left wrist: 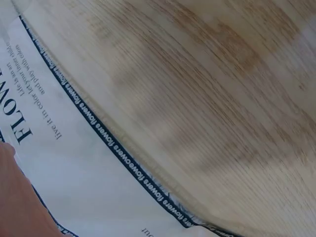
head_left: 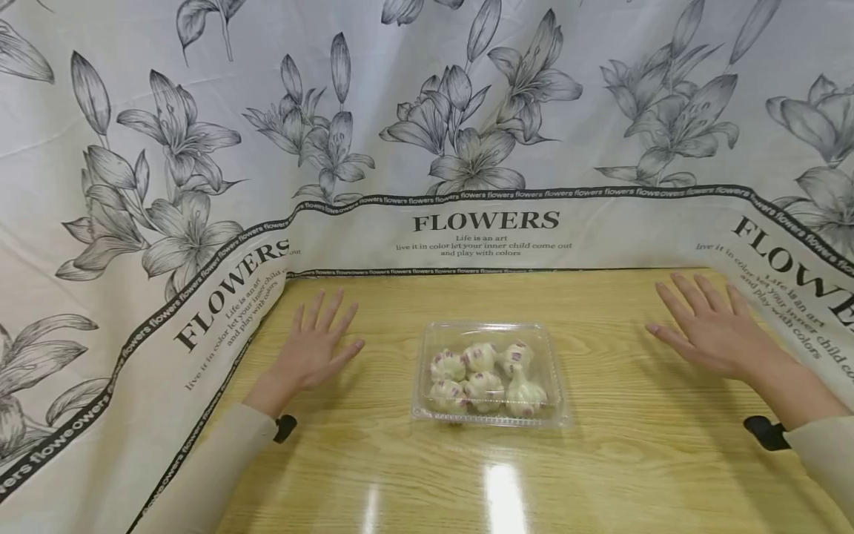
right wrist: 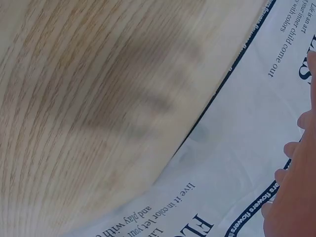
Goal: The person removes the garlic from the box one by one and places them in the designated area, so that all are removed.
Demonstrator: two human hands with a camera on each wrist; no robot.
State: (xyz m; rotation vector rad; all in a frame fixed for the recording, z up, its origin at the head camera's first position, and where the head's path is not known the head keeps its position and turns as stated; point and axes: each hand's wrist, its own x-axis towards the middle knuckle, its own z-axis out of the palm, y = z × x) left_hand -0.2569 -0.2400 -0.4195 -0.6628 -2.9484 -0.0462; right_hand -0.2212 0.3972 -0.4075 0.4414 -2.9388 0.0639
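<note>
A clear plastic clamshell box (head_left: 490, 420) sits on the wooden table between the two hands, its lid apparently down. Inside it lie several pale, garlic-like bulbs (head_left: 483, 391) with purple marks, in two rows. To the box's left hovers my left hand (head_left: 316, 345), fingers straight and spread, holding nothing. My right hand (head_left: 717, 334) is spread the same way on the far right, apart from the box. Each wrist view catches only an edge of its hand: the left hand (left wrist: 22, 207) at lower left, the right hand (right wrist: 296, 192) at the right border.
A white cloth (head_left: 487, 233) printed with flowers and lettering hangs behind the wood-grain table (head_left: 373, 452) and along both sides. Black bands (head_left: 285, 428) circle the wrists below beige sleeves. Light glares off the table's front.
</note>
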